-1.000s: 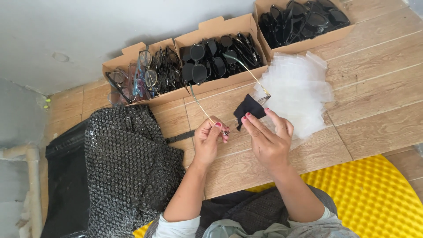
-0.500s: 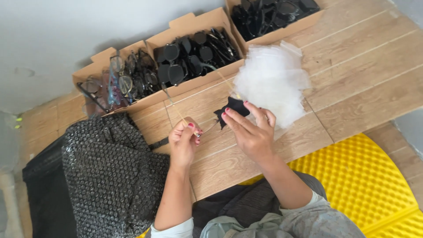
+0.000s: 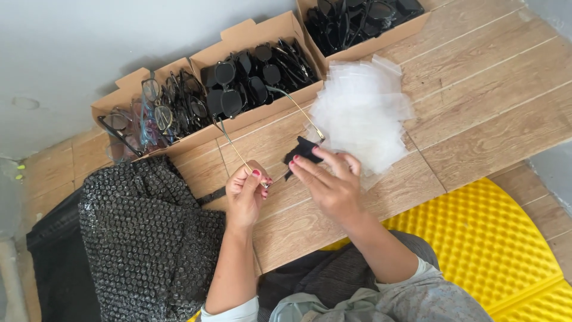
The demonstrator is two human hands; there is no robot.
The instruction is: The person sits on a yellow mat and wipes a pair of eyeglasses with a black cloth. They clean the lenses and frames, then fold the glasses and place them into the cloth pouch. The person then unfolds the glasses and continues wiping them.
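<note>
Glasses [image 3: 271,134] run lengthwise up-left from the left hand [image 3: 245,194], which pinches one temple; right hand [image 3: 330,185] pinches a cloth [image 3: 301,152] alongside.

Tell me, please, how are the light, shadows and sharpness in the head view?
Head view: soft, even daylight; the cardboard boxes cast dim shadows on the grey wall; both hands, left hand and right hand, look sharp; the pile of clear bags is slightly washed out.

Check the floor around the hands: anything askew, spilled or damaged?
Nothing looks damaged. The clear bags lie in a loose, fanned heap, not a neat stack, beside the boxes of glasses.
</note>
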